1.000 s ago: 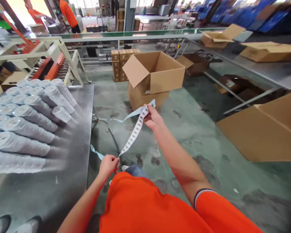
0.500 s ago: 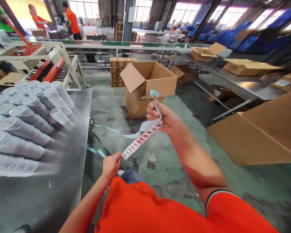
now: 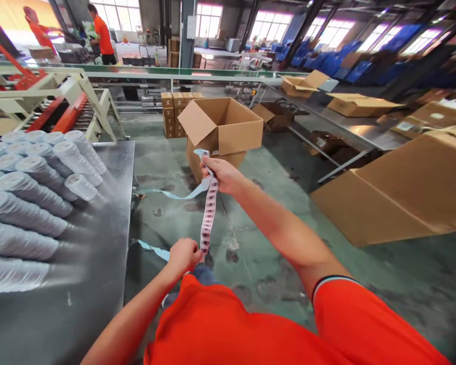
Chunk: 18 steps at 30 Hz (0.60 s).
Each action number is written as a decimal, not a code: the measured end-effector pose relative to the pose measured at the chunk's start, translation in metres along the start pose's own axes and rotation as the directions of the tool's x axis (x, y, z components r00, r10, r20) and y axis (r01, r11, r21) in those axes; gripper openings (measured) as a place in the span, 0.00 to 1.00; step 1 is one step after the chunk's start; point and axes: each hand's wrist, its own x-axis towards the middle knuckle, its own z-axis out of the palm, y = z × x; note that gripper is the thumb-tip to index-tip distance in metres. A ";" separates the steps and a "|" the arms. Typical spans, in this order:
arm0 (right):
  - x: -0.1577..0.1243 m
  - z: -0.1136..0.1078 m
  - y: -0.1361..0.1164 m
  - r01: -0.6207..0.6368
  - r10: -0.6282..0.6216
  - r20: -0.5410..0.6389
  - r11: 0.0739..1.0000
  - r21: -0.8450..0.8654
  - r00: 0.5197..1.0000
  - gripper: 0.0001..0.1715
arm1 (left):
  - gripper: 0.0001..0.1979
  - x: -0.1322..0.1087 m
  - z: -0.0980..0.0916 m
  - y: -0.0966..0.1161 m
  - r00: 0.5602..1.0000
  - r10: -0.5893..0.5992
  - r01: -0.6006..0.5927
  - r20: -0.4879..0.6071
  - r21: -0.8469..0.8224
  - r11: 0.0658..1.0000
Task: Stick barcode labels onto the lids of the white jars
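Observation:
A narrow strip of printed labels (image 3: pixel 209 215) is stretched between my two hands, running almost upright. My left hand (image 3: pixel 184 255) is closed on its lower end, close to my body. Farther out, my right hand (image 3: pixel 222 174) pinches the upper end along with a light blue backing strip (image 3: pixel 188 194). That blue strip trails off leftward toward the metal table's edge, and another blue length (image 3: pixel 154 248) hangs to the left of my left hand. Behind my right hand, an open cardboard box (image 3: pixel 239 136) stands with its flaps spread.
On the left, a metal table (image 3: pixel 99 243) carries rows of wrapped cylindrical stacks (image 3: pixel 41 195). A large carton (image 3: pixel 395 187) is at right, before a bench (image 3: pixel 342 126) with open boxes. A roller machine (image 3: pixel 61 109) stands behind the table. Two people in orange work at the back left.
My right hand has moved left and a little down. The label strip has swung from a slant to nearly upright, and my left hand has shifted slightly right. The view has turned somewhat.

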 end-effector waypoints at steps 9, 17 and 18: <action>-0.058 0.007 -0.036 0.302 -0.308 0.422 0.950 0.084 0.852 0.31 | 0.21 0.019 0.004 -0.058 0.942 0.059 0.268 0.330 -0.846 0.462; -0.063 0.010 -0.043 0.591 -0.596 0.165 0.802 0.081 0.786 0.35 | 0.25 0.001 -0.010 -0.079 0.948 0.301 -0.035 0.098 -0.913 0.407; -0.062 0.015 -0.038 0.572 -0.576 0.157 0.817 0.070 0.802 0.33 | 0.24 -0.002 -0.010 -0.082 0.951 0.288 -0.034 0.108 -0.894 0.448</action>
